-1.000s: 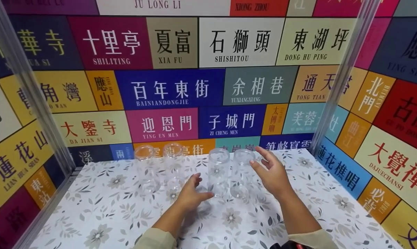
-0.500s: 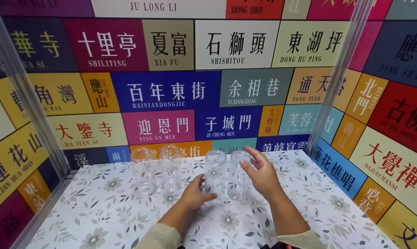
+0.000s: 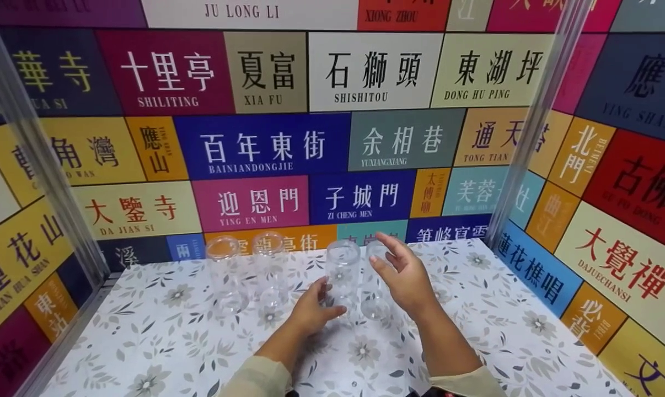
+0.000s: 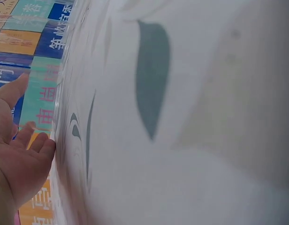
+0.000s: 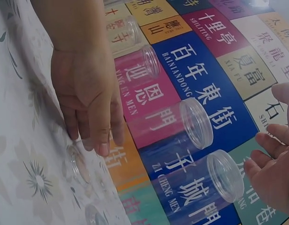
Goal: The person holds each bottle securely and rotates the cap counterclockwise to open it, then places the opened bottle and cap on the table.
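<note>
Clear cylindrical jars with clear, thick-rimmed tops stand upright in a row. In the head view, my left hand (image 3: 310,311) is low at the left of the third jar (image 3: 343,275), its thumb in front of the base and fingers at the side. Its fingers look relaxed; contact is hard to tell. My right hand (image 3: 404,273) is beside the top of the rightmost jar (image 3: 374,300), thumb and fingers spread. The right wrist view shows my right fingertips (image 5: 264,161) close to a jar's top (image 5: 225,176). In the left wrist view, my left hand (image 4: 29,164) has spread fingers.
Two more clear jars stand to the left, the leftmost jar (image 3: 226,275) and another jar (image 3: 269,275). A floral white cloth (image 3: 161,331) covers the table. Behind it rises a wall of coloured name panels (image 3: 261,146), with metal posts (image 3: 523,143) at the corners.
The head view has shifted slightly. My right hand has moved a little left, closer over the rightmost jar. My left hand has come slightly nearer the third jar. The jars keep their places.
</note>
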A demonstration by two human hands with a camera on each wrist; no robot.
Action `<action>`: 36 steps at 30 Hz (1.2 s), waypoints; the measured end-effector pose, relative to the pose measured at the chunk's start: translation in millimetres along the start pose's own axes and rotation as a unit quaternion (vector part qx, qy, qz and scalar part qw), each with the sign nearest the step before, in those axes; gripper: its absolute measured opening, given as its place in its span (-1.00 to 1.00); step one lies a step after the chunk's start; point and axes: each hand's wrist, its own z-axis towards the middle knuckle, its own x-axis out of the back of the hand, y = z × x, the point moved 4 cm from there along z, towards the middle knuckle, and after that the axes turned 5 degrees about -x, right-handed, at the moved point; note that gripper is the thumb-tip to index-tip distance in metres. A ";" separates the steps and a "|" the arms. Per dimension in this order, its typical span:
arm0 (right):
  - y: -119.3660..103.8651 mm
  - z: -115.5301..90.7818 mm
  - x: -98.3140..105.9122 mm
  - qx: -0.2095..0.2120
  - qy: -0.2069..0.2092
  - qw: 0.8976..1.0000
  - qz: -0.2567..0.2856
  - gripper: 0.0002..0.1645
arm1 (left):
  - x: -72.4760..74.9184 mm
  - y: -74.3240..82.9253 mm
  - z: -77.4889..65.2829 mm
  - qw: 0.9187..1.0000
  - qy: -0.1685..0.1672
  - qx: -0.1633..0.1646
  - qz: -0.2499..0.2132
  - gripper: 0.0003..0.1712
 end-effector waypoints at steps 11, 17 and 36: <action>2.1 -1.6 -7.0 -0.012 -0.014 1.000 0.014 -0.28 | 11.6 -2.5 -6.2 0.999 0.008 -0.024 -0.028 -0.13; 0.8 -2.6 -8.1 -0.009 -0.020 1.000 0.021 -0.27 | 24.0 -1.7 -10.7 0.999 0.013 -0.033 -0.036 -0.06; -6.8 -6.0 -9.1 0.009 -0.032 0.999 0.021 -0.26 | 46.1 23.7 -34.6 0.997 0.006 -0.078 -0.023 -0.04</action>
